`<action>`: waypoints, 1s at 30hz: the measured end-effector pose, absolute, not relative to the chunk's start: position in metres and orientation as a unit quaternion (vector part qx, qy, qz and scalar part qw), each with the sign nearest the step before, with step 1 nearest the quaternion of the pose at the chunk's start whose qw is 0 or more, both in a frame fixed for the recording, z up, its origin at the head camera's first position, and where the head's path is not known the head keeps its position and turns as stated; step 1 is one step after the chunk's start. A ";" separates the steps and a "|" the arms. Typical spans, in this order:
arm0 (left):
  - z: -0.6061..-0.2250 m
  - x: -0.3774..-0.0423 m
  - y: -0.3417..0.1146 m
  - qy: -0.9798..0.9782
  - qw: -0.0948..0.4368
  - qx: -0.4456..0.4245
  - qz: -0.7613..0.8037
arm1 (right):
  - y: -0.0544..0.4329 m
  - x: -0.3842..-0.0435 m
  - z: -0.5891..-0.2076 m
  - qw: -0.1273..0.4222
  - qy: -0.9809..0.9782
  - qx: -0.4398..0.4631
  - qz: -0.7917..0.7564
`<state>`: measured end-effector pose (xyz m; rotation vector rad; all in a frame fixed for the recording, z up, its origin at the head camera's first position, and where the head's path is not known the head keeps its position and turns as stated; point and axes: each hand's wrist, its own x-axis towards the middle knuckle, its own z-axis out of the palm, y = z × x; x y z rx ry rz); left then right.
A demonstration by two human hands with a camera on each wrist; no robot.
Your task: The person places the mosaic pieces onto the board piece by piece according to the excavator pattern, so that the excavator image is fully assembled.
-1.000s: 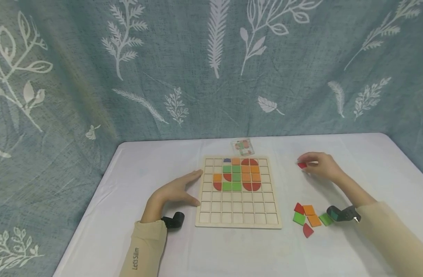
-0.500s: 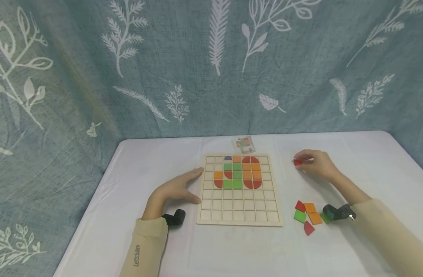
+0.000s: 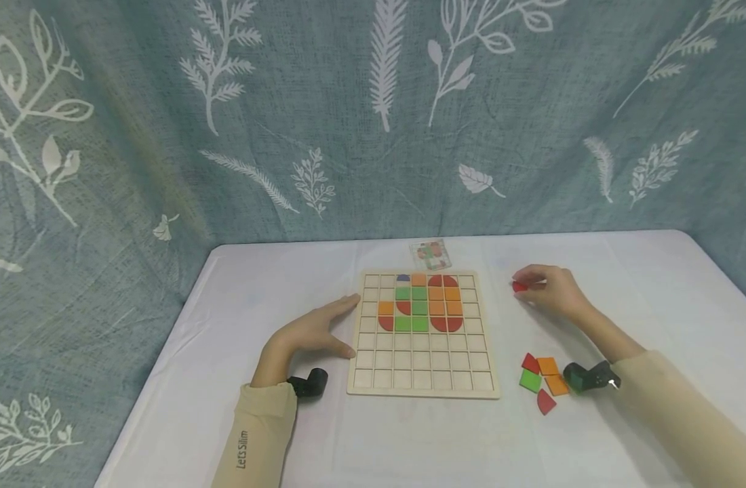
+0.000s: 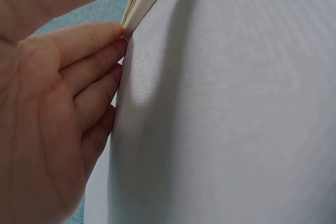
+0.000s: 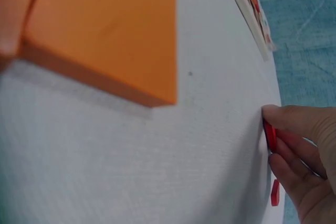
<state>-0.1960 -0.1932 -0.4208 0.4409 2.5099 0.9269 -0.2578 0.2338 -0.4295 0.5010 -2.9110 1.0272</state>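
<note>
A wooden grid board (image 3: 403,373) lies on the table, its upper cells filled with green, orange and red tiles (image 3: 437,308) and one blue half-round piece (image 3: 403,278). My left hand (image 3: 308,332) rests against the board's left edge, thumb and fingers spread and fairly straight. To the right of the board, my right hand (image 3: 553,291) pinches a small red tile (image 3: 519,287) between thumb and fingers, close over the table. In the right wrist view the red tile (image 5: 270,136) shows edge-on, and another red piece (image 5: 275,192) sits by the lower fingers.
Loose orange tiles (image 3: 547,366), a green tile (image 3: 530,380) and red quarter-round tiles (image 3: 546,402) lie near the right wrist camera (image 3: 589,377). Behind the board is a small pattern card (image 3: 430,254). A leaf-print curtain (image 3: 324,122) hangs beyond the table's far edge.
My right hand has slid a little left, towards the board, with the red tile pinched in it. My left hand stays at the board's edge.
</note>
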 end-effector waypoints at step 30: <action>-0.420 -0.197 -0.194 0.903 0.219 0.161 0.332 | 0.235 -0.258 -0.425 -0.038 -0.932 0.168 0.318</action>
